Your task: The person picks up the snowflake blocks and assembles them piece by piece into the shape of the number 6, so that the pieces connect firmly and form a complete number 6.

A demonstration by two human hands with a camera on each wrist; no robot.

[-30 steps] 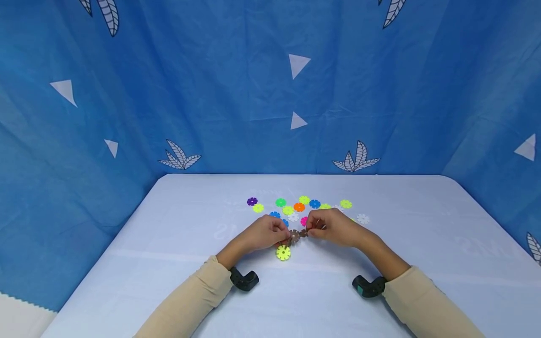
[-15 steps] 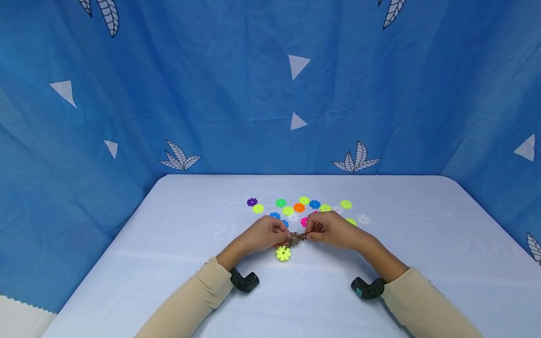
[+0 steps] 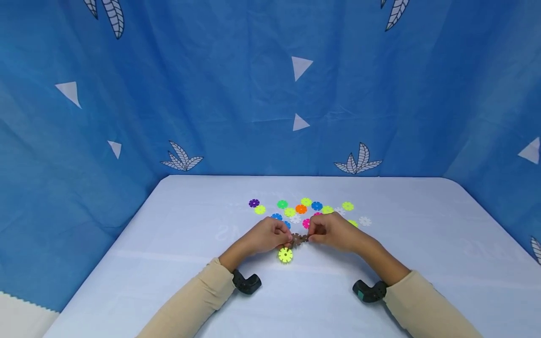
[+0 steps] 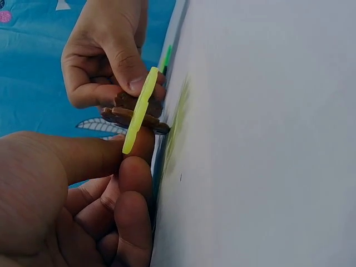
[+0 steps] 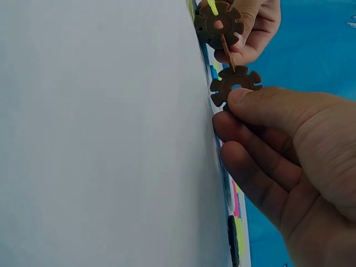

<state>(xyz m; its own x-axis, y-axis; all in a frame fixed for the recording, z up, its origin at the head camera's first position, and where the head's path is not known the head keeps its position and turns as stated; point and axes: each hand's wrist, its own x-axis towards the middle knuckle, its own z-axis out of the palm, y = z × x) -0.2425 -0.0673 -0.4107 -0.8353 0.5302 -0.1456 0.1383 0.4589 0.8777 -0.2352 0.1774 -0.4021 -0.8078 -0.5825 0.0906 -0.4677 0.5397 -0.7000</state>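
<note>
Several brown notched plastic discs are joined slot to slot in a short chain, held just above the table between both hands. My left hand [image 3: 267,234] pinches the chain's left part with thumb and fingers. A yellow-green notched disc [image 3: 285,255] hangs from that end and stands nearly edge-on in the left wrist view. My right hand [image 3: 338,232] grips the brown disc [image 5: 236,83] at the other end between thumb and forefinger. Another brown disc [image 5: 228,53] shows edge-on in the right wrist view, linking it to a far brown disc [image 5: 203,34]. Fingers hide parts of the chain.
Loose notched discs lie behind the hands on the white table [image 3: 203,202], among them a purple disc [image 3: 254,203], an orange disc [image 3: 301,209], a green disc [image 3: 282,204] and a white disc [image 3: 365,221]. A blue curtain [image 3: 236,94] encloses the far side.
My right hand has lowered slightly, with the right end of the brown chain. The left hand keeps its hold. The whole head view has shifted a little.
</note>
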